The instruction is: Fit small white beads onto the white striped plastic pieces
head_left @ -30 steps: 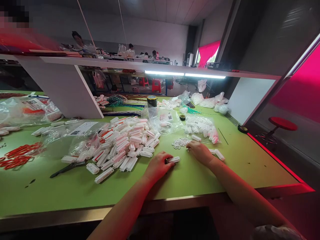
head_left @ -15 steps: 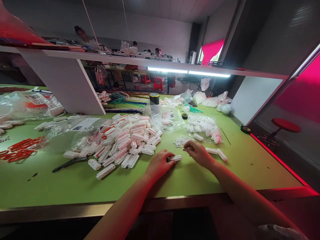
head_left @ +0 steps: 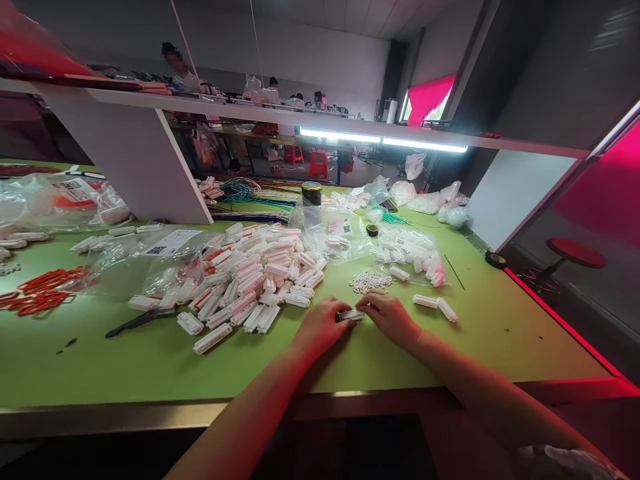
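Low over the green tabletop, my left hand (head_left: 319,328) is closed around one end of a white plastic connector housing (head_left: 355,315). Something dark shows at those fingertips; what it is I cannot make out. My right hand (head_left: 393,317) has its thumb and fingers pinched together at the other end of the housing. Whatever is between them is hidden or too small to name. Just beyond the right hand lies a small heap of tiny white pieces (head_left: 370,282). A large pile of similar white housings (head_left: 263,270) spreads to the left of my hands.
Two loose housings (head_left: 426,301) lie right of my hands. Black-handled scissors (head_left: 135,323) and orange plastic strips (head_left: 40,290) are at left. Clear bags (head_left: 340,230), black tape rolls (head_left: 371,231) and wire bundles (head_left: 240,190) sit farther back. An overhead shelf (head_left: 280,115) spans the table.
My right hand has moved left and down from beside the heap of tiny pieces to the housing's end. My left hand still holds the housing. The view has shifted slightly.
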Demonstrator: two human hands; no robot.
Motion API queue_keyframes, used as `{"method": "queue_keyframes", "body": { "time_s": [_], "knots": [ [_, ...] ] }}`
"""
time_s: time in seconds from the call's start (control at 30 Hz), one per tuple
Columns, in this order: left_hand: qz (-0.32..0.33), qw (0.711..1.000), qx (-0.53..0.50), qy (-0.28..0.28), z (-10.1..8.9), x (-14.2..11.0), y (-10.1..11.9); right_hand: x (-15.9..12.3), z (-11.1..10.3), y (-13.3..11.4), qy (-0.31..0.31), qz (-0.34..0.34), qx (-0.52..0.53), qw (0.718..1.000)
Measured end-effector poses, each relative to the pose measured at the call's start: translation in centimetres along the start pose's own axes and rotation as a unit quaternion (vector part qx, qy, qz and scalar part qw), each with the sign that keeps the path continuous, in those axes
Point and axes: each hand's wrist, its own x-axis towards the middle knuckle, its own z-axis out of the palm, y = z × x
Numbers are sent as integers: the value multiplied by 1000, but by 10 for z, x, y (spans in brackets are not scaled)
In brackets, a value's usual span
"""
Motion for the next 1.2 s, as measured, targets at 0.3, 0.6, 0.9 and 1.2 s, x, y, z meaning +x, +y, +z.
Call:
{"method": "queue_keyframes", "body": {
  "time_s": [0.3,0.6,0.9,1.2],
  "knots": [
    [3,1000,5,-2,2,2,-3,-2,4,-9,-59,-54,-222,972],
    [6,1000,-15,3,4,2,-6,-9,-3,-27,-90,-90,-245,961],
    [0,1000,9,-9,-2,-1,0,4,-35,19,41,67,-130,988],
    [106,979,174,-26,-1,-6,8,4,-50,26,-54,141,-226,962]
  ]
}}
